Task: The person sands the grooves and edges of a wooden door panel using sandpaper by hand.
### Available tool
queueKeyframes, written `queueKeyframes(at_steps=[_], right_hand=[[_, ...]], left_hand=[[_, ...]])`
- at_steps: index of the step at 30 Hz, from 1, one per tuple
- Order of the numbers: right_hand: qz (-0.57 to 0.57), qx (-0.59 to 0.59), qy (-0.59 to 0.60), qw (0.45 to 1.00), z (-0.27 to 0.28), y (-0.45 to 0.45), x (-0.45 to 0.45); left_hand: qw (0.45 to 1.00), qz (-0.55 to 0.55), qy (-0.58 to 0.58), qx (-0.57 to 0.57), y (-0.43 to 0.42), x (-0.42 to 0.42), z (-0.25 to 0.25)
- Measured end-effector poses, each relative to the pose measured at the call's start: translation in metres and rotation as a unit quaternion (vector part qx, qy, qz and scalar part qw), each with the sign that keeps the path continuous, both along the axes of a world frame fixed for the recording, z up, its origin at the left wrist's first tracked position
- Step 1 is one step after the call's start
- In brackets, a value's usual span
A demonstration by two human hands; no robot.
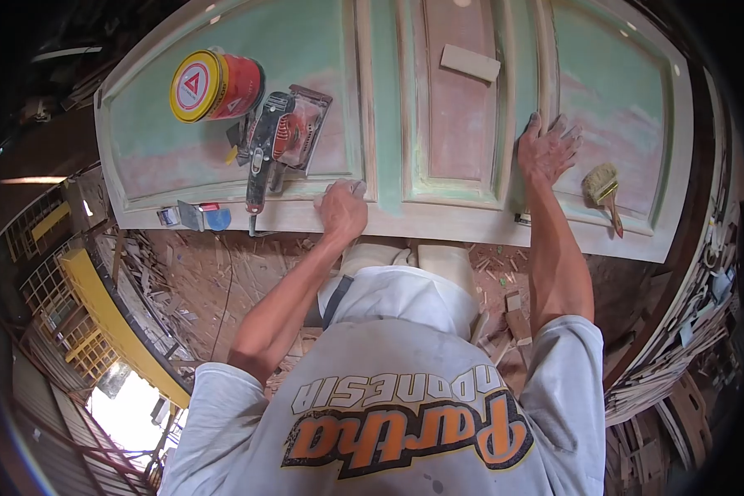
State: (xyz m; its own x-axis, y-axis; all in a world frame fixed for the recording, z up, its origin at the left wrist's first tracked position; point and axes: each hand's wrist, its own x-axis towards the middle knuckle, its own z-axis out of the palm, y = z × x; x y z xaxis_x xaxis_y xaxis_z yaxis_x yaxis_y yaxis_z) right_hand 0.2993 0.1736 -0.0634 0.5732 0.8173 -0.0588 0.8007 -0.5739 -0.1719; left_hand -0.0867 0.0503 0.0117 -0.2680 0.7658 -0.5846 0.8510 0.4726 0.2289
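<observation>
My left hand (343, 211) is closed at the near edge of a panelled wooden door (281, 218), its knuckles by the moulding. Something pale shows at its fingers, but I cannot make out what it is. My right hand (547, 153) lies on the door with fingers spread, beside the upright moulding of the right panel. Patchy green and pinkish colour covers the door's panels. Just left of my left hand rests a dusty power sander (285, 132). A paint brush (603, 194) with pale bristles lies to the right of my right hand.
A red tin with a yellow lid (194, 85) stands on the left panel. Scrapers (202, 217) lie along the near left edge. A pale block (469, 63) rests on the middle panel. Wood scraps (517, 318) litter the floor, and stacked boards (678, 347) stand at right.
</observation>
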Motion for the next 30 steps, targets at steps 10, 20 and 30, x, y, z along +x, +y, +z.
queueKeyframes(at_steps=[10,20,30], right_hand=[[-0.004,-0.009,-0.029,1.000,-0.005,0.001,0.004],[0.005,0.020,-0.034,0.999,-0.007,-0.001,0.002],[-0.002,-0.006,0.005,1.000,0.002,0.002,0.004]], left_hand=[[0.987,0.009,-0.082,0.141,-0.017,-0.011,-0.012],[0.976,-0.193,0.000,0.097,-0.003,-0.016,0.006],[0.874,-0.480,-0.060,0.053,0.047,-0.050,0.022]])
